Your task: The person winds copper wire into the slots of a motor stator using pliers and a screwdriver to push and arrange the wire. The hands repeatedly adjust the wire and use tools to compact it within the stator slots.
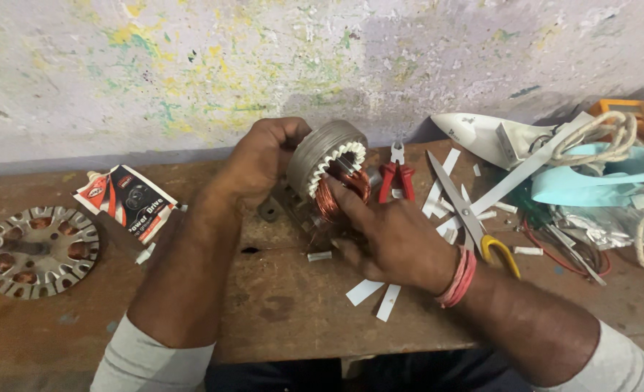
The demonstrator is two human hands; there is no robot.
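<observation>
Scissors point(458, 203), pliers point(397, 178) crowd right — front free.

Two hands work at the worktop point(293, 305): the left hand point(260, 156) and the right hand point(394, 239). There is one motor stator point(329, 163) with copper winding, one separate round metal plate point(38, 250), one red-handled pliers point(397, 178), one pair of scissors point(467, 214) with yellow handles, one red and white packet point(126, 199) and one white clothes iron point(492, 138). White paper strips point(389, 301) lie scattered, roughly a dozen; their exact number cannot be told.
</observation>
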